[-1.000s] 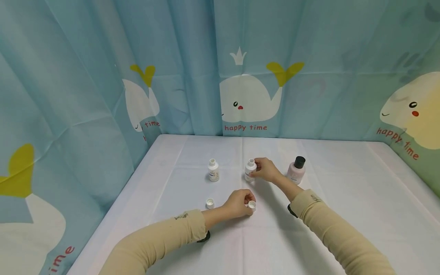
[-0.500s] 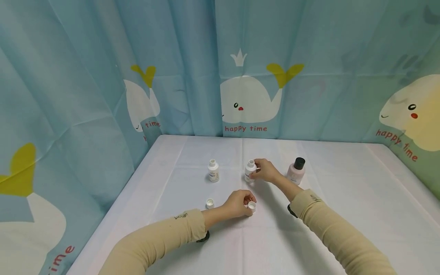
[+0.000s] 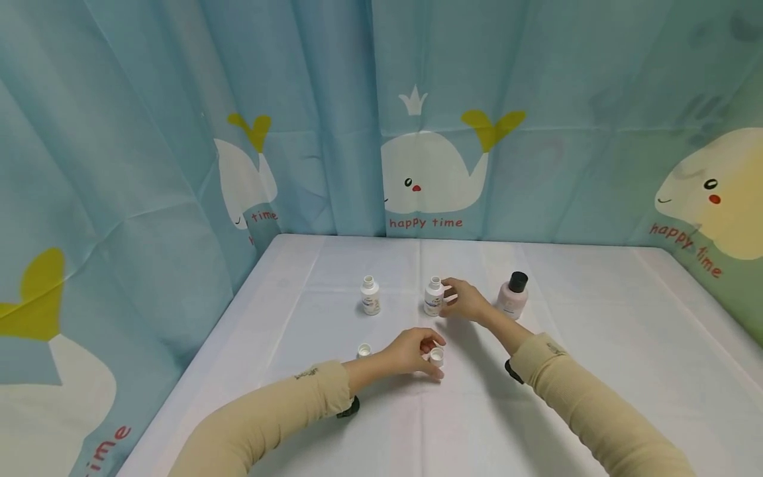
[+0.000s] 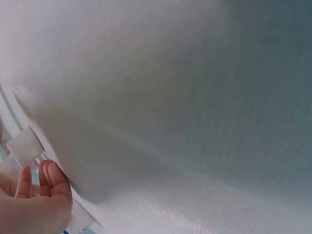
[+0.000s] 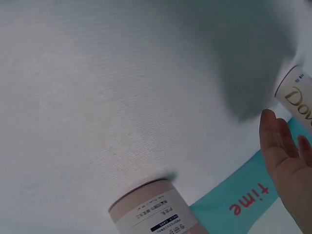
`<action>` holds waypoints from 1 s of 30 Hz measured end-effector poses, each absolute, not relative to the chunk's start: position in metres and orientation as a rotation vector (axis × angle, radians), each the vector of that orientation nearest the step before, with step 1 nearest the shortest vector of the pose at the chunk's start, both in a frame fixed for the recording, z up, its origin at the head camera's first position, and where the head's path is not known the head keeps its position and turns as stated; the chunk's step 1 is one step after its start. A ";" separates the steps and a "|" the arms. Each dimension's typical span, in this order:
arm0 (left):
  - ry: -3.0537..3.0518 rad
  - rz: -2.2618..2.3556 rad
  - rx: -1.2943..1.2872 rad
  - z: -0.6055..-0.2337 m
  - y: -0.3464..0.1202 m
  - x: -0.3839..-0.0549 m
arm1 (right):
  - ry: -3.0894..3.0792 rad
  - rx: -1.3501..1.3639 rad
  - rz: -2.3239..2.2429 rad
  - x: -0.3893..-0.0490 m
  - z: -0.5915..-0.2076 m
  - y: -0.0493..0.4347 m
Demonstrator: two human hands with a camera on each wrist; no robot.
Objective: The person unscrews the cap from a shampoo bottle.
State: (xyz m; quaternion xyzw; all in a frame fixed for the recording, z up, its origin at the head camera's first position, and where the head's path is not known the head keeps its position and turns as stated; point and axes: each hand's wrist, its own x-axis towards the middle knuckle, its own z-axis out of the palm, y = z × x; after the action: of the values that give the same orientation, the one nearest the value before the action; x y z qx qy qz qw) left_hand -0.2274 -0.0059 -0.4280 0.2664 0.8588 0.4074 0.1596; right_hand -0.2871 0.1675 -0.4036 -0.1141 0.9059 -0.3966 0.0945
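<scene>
A small white bottle (image 3: 433, 297) without its cap stands upright near the middle of the table, and the right wrist view shows "Dove" on the bottle's label (image 5: 298, 100). My right hand (image 3: 467, 301) is just to its right, thumb and fingers spread apart beside it. Nearer to me, a white cap (image 3: 437, 358) rests on the table with its hollow side up. Around that cap my left hand (image 3: 411, 352) spreads its thumb and fingers, which stand off its sides; the left wrist view also has the fingers (image 4: 58, 180) near the cap (image 4: 25, 146).
A second uncapped white bottle (image 3: 370, 296) stands to the left. Another white cap (image 3: 364, 349) lies behind my left forearm, partly hidden. Right of my right hand is a pink bottle (image 3: 511, 301) with a black cap (image 3: 519, 281). A blue whale-print curtain (image 3: 334, 119) borders the table.
My right hand has let go of the bottle and drawn slightly right. My left thumb and fingers have spread away from the cap, which stays in place.
</scene>
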 end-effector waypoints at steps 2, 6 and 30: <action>2.449 1.163 0.724 -0.427 -0.007 -0.227 | 2.686 -0.334 -1.167 -0.286 -0.404 0.169; 2.444 1.180 0.673 -0.424 -0.007 -0.226 | 2.698 -0.337 -1.164 -0.285 -0.406 0.173; 2.434 1.379 0.719 -0.402 -0.011 -0.238 | 2.835 -0.371 -1.100 -0.255 -0.396 0.193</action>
State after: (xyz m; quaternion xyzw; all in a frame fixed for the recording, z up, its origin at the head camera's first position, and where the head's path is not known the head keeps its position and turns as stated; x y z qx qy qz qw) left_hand -0.2375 -0.0111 -0.4024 0.2469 0.8359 0.4736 0.1263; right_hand -0.2546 0.1933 -0.3963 -0.1209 0.9247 -0.3589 0.0391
